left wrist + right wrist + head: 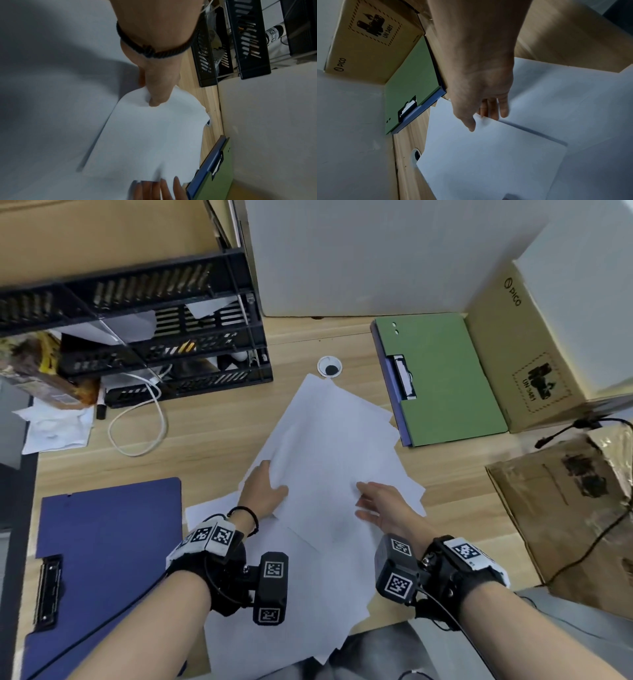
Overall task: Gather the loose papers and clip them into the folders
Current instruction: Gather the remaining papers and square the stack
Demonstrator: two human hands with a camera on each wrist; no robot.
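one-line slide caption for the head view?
Both hands, left hand and right hand, gather loose white papers between blue folder and green folder.

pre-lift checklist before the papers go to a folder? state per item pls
1. Left hand has a grip on the top sheets: ok, thumb on top at the edge, fingers underneath.
2. Right hand has a grip: not ok, fingers straight, only at the sheet edge.
3. Papers squared into one stack: not ok, fanned at angles, some overhang the desk's near edge.
4. Blue folder free to receive: ok, nothing lies on it.
5. Green folder free: ok, papers lie beside it.
6. Folder clips open: cannot tell.
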